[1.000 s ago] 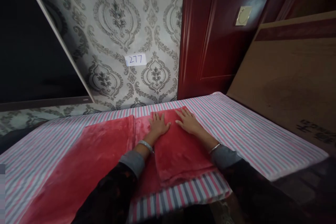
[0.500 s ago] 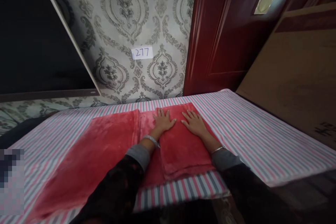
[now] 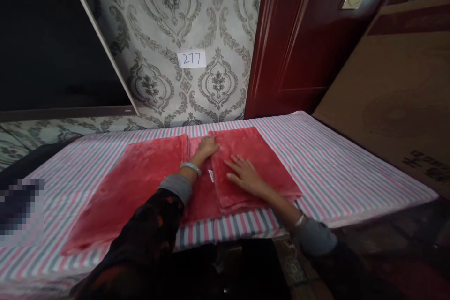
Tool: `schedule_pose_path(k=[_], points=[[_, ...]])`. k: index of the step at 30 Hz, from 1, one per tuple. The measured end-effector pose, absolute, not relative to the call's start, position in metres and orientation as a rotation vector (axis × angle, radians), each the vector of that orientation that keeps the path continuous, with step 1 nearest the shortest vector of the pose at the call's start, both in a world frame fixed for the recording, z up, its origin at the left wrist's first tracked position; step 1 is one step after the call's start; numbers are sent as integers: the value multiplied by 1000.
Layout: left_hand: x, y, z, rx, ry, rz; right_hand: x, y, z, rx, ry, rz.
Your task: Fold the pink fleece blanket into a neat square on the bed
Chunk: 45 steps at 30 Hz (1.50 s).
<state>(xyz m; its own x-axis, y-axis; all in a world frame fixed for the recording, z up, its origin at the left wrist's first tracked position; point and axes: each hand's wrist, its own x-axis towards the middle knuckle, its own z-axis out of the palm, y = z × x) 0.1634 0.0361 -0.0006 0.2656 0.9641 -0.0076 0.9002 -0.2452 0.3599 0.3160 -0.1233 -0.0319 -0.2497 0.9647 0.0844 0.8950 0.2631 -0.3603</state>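
A plush red blanket (image 3: pixel 140 183) lies on the striped cloth, with its left and right sides folded in and a narrow strip between them. My left hand (image 3: pixel 208 145) is at the far inner corner of the right folded part, fingers bent and closed on its edge. My right hand (image 3: pixel 245 176) rests on top of that right part, fingers spread and flat. A small white tag (image 3: pixel 211 176) shows in the strip, beside the fold's inner edge.
The pink, grey and white striped cloth (image 3: pixel 337 173) covers the table. A dark screen (image 3: pixel 63 47) stands at the left and a large cardboard box (image 3: pixel 393 103) at the right. Behind are patterned wallpaper with a paper marked 277 (image 3: pixel 191 59) and a dark red door (image 3: pixel 291 37).
My left hand has gone from lying flat on the right folded part to its inner corner. The right hand has slid nearer and to the left. The tag has come into sight.
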Motion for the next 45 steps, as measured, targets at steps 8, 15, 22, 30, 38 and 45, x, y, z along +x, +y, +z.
schedule_pose_path(k=[8,15,22,30,38,45], points=[[166,49,-15,2113,1670,489,271,-199,-45,-1499,-2287,251],[162,55,-18,2039,1620,621,272,-198,-58,-1392,-2219,221],[169,59,-18,1977,1599,774,275,-190,-76,-1259,-2036,156],[164,55,-11,1945,1797,708,259,-188,-77,-1273,-2105,109],[176,31,1,2367,1725,554,284,-191,-30,-1337,-2104,260],[178,28,-20,2473,1579,199,286,-183,-48,-1511,-2368,182]])
